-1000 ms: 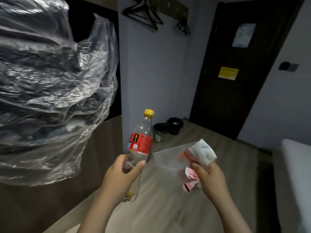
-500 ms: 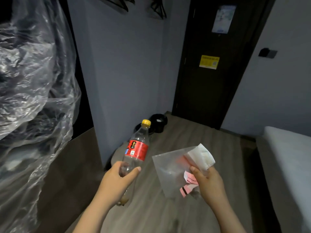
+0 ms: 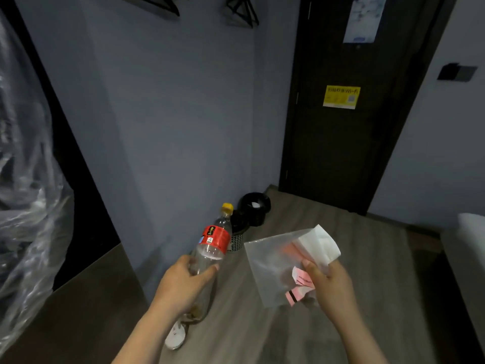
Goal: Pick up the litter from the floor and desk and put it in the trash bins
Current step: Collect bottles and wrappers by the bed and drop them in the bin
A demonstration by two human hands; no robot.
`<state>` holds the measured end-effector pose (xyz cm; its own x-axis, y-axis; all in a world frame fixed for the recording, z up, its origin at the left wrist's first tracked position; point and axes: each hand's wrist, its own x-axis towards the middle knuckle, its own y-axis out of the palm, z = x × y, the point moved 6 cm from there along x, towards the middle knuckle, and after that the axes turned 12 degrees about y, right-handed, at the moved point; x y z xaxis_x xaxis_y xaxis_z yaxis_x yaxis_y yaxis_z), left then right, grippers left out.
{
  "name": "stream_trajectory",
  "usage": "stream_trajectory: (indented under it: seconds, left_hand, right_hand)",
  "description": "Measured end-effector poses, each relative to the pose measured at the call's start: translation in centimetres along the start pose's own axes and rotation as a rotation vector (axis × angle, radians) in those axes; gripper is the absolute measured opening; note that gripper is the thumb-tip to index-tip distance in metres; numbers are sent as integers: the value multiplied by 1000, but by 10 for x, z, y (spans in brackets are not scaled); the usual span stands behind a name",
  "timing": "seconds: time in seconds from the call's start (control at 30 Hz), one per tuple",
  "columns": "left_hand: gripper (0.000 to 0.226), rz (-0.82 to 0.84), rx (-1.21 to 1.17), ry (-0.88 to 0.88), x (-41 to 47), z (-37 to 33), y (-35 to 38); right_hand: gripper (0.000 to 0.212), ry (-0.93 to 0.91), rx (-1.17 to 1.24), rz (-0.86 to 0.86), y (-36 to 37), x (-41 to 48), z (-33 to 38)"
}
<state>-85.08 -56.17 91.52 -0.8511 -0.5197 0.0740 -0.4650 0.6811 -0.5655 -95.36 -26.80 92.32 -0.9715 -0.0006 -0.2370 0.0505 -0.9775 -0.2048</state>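
Observation:
My left hand (image 3: 183,285) grips a clear plastic bottle (image 3: 212,248) with a red label and a yellow cap, held tilted with the cap pointing away. My right hand (image 3: 330,282) pinches a bundle of litter: a translucent plastic bag (image 3: 270,269), a white tissue (image 3: 320,245) and pink paper scraps (image 3: 299,287). Two trash bins stand on the floor by the wall corner ahead: a mesh-sided bin (image 3: 237,235), partly behind the bottle, and a black bin (image 3: 256,207) beyond it.
A clear plastic cover (image 3: 29,206) over hanging clothes fills the left edge. A dark door (image 3: 349,114) with a yellow sticker is ahead. A white bed edge (image 3: 469,232) is at the right. A white shoe (image 3: 175,337) shows below my left arm on the wooden floor (image 3: 354,258).
The view has moved forward and to the right. The bins and door are nearer, and the plastic cover has slid to the left edge. Both hands keep their hold.

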Motion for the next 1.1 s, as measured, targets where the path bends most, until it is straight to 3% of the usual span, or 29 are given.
stream_trajectory:
  seconds: [0.4,0.57,0.67,0.93,1.1]
  left_hand:
    - [49,130,-49,-47,179,-8,95]
    - [38,143,-49,-56,271,-2,116]
    - [31,159,-59,-62,329,2,124]
    - [33,201,-90,-146,445,11,148]
    - [36,209,-63,-183,512,28,166]
  right_hand:
    - [7,68,-12,-49,10,162,21]
    - [14,100,-10,-68,44,244,39]
    - [24,53,-146,-8,72,292,64]
    - [19,75,-92,84,118,394,96]
    - [32,74,-247,43,128,480,99]
